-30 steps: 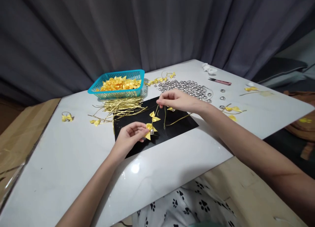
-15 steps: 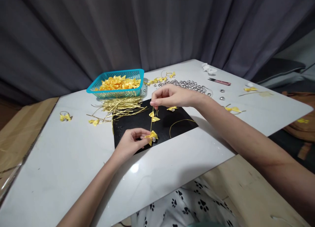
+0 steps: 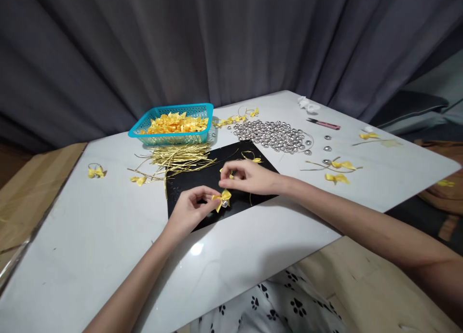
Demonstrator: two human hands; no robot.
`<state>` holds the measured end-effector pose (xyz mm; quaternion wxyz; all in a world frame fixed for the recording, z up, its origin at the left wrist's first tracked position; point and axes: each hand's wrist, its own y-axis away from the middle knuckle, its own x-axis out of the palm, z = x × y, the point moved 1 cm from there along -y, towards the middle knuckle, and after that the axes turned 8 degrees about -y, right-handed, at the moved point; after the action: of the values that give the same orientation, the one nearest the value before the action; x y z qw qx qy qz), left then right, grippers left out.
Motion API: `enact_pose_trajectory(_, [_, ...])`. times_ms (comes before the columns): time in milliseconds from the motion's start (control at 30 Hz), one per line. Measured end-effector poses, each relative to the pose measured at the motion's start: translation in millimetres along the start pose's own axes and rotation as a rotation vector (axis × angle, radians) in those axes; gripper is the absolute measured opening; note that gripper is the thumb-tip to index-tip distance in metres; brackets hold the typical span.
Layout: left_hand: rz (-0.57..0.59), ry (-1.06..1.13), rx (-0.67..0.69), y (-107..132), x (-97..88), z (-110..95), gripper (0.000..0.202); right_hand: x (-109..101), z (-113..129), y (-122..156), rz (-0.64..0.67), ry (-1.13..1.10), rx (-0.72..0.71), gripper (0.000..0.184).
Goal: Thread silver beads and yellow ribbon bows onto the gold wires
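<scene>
Over black mat (image 3: 197, 176), left hand (image 3: 190, 208) tight on yellow bow (image 3: 226, 195); right hand (image 3: 249, 176) now lower, grip unclear.

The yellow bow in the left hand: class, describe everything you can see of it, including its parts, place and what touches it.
The yellow bow looks like smooth, slightly shiny ribbon, with a pointed tail angling down to the lower left. A shiny silver bead sits at its lower front. The left hand pinches its left side between thumb and fingers, over the black sheet. The right hand is close above; whether it touches the bow is unclear.
</scene>
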<state>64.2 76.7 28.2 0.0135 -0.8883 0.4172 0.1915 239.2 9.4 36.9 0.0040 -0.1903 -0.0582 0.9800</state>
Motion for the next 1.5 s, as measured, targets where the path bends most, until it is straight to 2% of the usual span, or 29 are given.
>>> enact_pose_trajectory(100, [-0.067, 0.035, 0.000, -0.3, -1.6, -2.2, 0.024, 9.1, 1.6, 7.4, 0.158, -0.190, 0.175, 0.023])
enact_pose_trajectory(233, [-0.082, 0.088, -0.040, -0.5, -1.8, -3.6, 0.025, 11.0, -2.5, 8.8, 0.183, -0.333, 0.300, 0.019])
enact_pose_trajectory(433, [-0.095, -0.026, 0.011, 0.5, 1.2, -2.9, 0.025, 15.4, -3.2, 9.2, 0.087, -0.325, 0.297, 0.015])
enact_pose_trajectory(667, [-0.130, -0.032, -0.003, 0.8, 3.2, -1.7, 0.024, 19.3, -5.6, 8.6, -0.026, -0.476, 0.279, 0.027])
enact_pose_trajectory(867, [-0.080, 0.112, -0.025, 0.1, 5.4, 3.8, 0.029, 11.7, -2.4, 10.4, 0.043, -0.469, 0.209, 0.028])
enact_pose_trajectory(1033, [-0.061, 0.247, -0.032, 1.2, 6.2, 6.4, 0.029, 13.2, -7.7, 10.0, 0.056, -0.671, 0.206, 0.031])
enact_pose_trajectory(1200, [-0.037, 0.391, -0.060, 2.0, 6.3, 4.8, 0.029, 12.2, -11.6, 8.9, 0.047, -0.782, 0.228, 0.024])
enact_pose_trajectory(1300, [-0.022, 0.373, -0.035, 1.6, 5.2, 4.9, 0.026, 9.5, -10.4, 9.6, 0.104, -0.764, 0.238, 0.027])
enact_pose_trajectory(1400, [-0.006, 0.323, -0.009, 2.0, 3.6, 4.2, 0.024, 7.6, -9.2, 11.0, 0.230, -0.718, 0.284, 0.036])
enact_pose_trajectory(1500, [0.008, 0.274, -0.004, 1.9, 2.6, 4.3, 0.025, 6.9, -9.1, 11.6, 0.265, -0.631, 0.318, 0.029])
